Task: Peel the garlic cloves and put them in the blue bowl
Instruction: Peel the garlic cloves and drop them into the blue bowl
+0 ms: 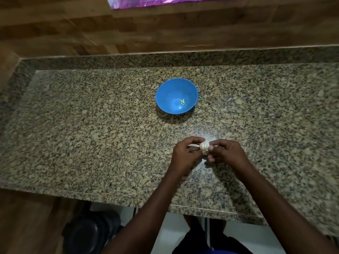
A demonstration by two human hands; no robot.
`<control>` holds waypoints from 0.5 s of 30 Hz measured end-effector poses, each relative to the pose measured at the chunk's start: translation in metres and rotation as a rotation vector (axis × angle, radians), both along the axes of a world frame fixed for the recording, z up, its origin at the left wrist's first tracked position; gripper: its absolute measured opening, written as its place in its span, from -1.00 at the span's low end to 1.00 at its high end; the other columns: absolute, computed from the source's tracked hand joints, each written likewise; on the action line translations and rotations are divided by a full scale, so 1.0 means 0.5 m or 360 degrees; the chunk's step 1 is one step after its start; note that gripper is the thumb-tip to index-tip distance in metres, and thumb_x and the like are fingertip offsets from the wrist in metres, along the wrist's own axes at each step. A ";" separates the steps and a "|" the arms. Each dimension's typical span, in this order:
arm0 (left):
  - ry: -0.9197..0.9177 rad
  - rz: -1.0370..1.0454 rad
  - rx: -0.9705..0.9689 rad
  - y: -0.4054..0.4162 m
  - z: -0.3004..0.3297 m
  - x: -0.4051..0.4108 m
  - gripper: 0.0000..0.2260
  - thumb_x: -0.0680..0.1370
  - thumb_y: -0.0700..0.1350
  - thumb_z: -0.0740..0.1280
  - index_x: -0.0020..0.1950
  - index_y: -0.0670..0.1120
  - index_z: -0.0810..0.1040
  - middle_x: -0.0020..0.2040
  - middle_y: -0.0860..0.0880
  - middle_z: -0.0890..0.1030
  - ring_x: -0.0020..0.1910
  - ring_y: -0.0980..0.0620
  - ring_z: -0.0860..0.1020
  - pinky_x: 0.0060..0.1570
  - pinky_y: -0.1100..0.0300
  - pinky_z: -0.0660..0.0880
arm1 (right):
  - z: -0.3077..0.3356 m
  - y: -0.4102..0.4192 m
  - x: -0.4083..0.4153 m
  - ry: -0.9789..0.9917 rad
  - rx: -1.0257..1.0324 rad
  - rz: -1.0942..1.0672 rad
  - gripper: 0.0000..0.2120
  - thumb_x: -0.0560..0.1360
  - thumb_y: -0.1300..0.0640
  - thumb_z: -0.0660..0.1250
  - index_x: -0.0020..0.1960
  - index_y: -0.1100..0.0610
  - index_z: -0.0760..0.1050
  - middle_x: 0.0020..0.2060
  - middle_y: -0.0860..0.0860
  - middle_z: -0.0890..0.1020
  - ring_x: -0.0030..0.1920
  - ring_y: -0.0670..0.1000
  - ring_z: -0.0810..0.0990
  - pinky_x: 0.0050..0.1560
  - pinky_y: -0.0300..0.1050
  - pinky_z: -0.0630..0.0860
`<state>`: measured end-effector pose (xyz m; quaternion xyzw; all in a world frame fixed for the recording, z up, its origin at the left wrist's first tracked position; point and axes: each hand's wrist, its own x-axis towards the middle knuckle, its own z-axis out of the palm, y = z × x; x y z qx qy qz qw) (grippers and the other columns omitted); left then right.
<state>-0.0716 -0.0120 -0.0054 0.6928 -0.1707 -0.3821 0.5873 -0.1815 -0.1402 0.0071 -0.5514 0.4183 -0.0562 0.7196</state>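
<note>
Two hands are meeting over the near middle of the surface (pixel 91 125), and between them they are holding a garlic bulb (pixel 204 145), a small, rounded, ribbed white thing with a papery look. The left hand (pixel 185 154) is curling its fingers round the bulb from the left, and the right hand (pixel 226 153) is pinching it from the right with thumb and fingertips. Much of the bulb is lying hidden behind the fingers, so whether any skin is coming loose cannot be told. A pale sliver is showing just left of the bulb, under the left fingers, too blurred to name.

Farther back, well apart from the hands, a blue bowl (pixel 167 92) is sitting upright on the surface; it is smooth, round and plastic-looking, and it is holding a small yellowish-green scrap (pixel 182 101) near its bottom, too small to make out.

Speckled granite in tan, grey and black is forming the surface, with a raised lip of the same stone running along the back and left. Wood-grain panelling is rising behind it, and a shiny purple strip (pixel 156 1) is being cut off by the top edge. Below the near edge, a dark rounded object (pixel 88 233) is sitting on the floor, indistinct.
</note>
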 end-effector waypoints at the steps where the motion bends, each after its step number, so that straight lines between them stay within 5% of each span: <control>1: -0.0008 -0.0002 -0.0005 -0.002 0.006 -0.005 -0.72 0.45 -0.34 0.50 0.11 -0.12 0.66 -0.07 -0.10 0.73 -0.14 -0.04 0.68 -0.12 -0.01 0.63 | 0.003 -0.001 -0.005 -0.0016 0.0008 -0.0007 -0.89 0.55 0.34 0.38 0.03 0.38 0.60 -0.30 0.27 0.68 -0.38 0.16 0.66 -0.16 0.17 0.67; 5: -0.0296 -0.0053 -0.0024 -0.013 0.011 -0.017 -0.70 0.41 -0.37 0.50 0.10 -0.14 0.67 0.04 -0.04 0.68 -0.03 0.01 0.68 -0.08 0.14 0.63 | 0.012 -0.010 -0.020 0.0009 -0.0016 -0.0019 -0.86 0.57 0.28 0.37 0.01 0.35 0.65 -0.22 0.31 0.70 -0.29 0.17 0.70 -0.27 -0.10 0.64; 15: -0.0737 -0.0165 0.0091 -0.029 0.006 -0.029 -0.72 0.39 -0.35 0.50 0.05 -0.12 0.71 -0.04 0.02 0.70 -0.12 0.09 0.66 -0.10 0.13 0.63 | 0.007 -0.032 0.002 0.0252 0.0093 -0.0101 -0.94 0.44 0.47 0.39 -0.17 0.40 0.64 -0.30 0.35 0.67 -0.35 0.21 0.68 -0.35 -0.09 0.66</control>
